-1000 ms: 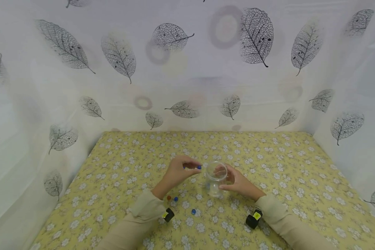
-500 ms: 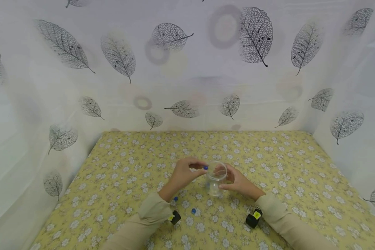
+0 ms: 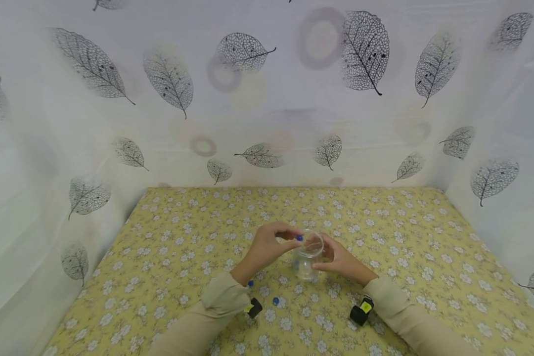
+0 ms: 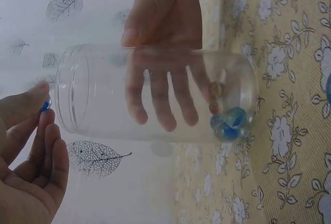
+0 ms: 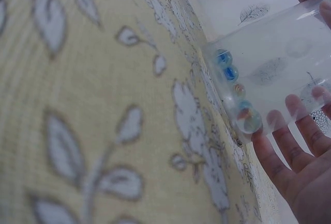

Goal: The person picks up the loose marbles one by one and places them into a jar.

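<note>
At the jar's mouth, my left hand [image 3: 267, 247] pinches a blue marble [image 3: 299, 238] between thumb and fingertips. In the left wrist view that marble [image 4: 45, 105] is just outside the rim. A clear jar [image 4: 111, 92] with no lid stands upright on the cloth. My right hand [image 3: 343, 261] holds it from the right side, the thumb and fingers spread around the wall. Several marbles [image 5: 230, 73], blue and orange-brown, lie on the jar's bottom, seen through its side in both wrist views.
Two blue marbles lie on the table: one [image 3: 276, 300] in front of the jar, another [image 3: 250, 283] beside my left wrist. The yellow flowered tablecloth [image 3: 382, 217] covers the table. A white leaf-printed curtain [image 3: 285, 118] hangs behind and along both sides.
My left hand has moved right with the blue marble, from left of the jar to its rim. The left forearm now covers the orange-brown marble seen on the cloth. The right hand and jar stay put.
</note>
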The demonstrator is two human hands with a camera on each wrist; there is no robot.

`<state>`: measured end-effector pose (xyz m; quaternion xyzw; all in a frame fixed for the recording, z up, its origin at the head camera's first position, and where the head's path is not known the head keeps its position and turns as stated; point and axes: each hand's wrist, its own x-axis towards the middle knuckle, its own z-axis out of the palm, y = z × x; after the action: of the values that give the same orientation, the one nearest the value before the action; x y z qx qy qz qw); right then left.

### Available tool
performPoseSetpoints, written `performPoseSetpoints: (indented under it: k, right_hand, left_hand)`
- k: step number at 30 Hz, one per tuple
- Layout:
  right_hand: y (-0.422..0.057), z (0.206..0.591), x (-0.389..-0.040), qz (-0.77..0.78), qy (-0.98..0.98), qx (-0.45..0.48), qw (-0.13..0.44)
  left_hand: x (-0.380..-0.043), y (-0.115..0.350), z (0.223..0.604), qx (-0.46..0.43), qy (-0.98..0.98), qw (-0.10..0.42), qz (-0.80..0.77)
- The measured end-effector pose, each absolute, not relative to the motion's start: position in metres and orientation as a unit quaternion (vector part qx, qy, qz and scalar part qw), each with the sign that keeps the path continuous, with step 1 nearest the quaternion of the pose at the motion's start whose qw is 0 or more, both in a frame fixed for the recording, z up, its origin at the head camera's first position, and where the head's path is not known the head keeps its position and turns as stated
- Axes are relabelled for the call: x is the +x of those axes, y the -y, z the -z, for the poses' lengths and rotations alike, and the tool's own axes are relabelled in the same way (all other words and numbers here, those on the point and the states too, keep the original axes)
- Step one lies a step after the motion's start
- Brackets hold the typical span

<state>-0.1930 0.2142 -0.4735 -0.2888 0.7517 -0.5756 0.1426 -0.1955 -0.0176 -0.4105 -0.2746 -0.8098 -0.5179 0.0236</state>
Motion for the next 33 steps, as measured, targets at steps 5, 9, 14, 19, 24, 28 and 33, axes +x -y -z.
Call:
performPoseSetpoints:
  k: [5, 9, 14, 19, 24, 28, 33]
  right_hand:
    - [-0.2139, 0.4731, -0.1927, 0.577, -0.751, -0.287, 0.145]
    - [-0.2135, 0.4726, -0.1923, 0.579, -0.751, -0.283, 0.146]
    - [-0.2134, 0.4725, -0.1926, 0.574, -0.755, -0.284, 0.141]
    - [-0.2130, 0.4728, -0.1933, 0.573, -0.757, -0.284, 0.137]
    - [-0.2124, 0.4736, -0.1939, 0.578, -0.752, -0.285, 0.136]
    - [-0.2126, 0.4748, -0.1941, 0.580, -0.749, -0.288, 0.136]
    - [-0.2130, 0.4750, -0.1941, 0.583, -0.746, -0.291, 0.139]
  left_hand:
    - [-0.1960, 0.0143, 0.4078, -0.283, 0.805, 0.016, 0.521]
    - [-0.1961, 0.0135, 0.4064, -0.286, 0.803, 0.009, 0.523]
    - [-0.1976, 0.0137, 0.4076, -0.283, 0.807, 0.006, 0.518]
    - [-0.1980, 0.0142, 0.4083, -0.281, 0.809, 0.006, 0.517]
    - [-0.1985, 0.0139, 0.4081, -0.280, 0.810, 0.007, 0.515]
    - [-0.1989, 0.0138, 0.4084, -0.276, 0.810, 0.002, 0.517]
    - [-0.2001, 0.0162, 0.4091, -0.276, 0.811, 0.002, 0.516]
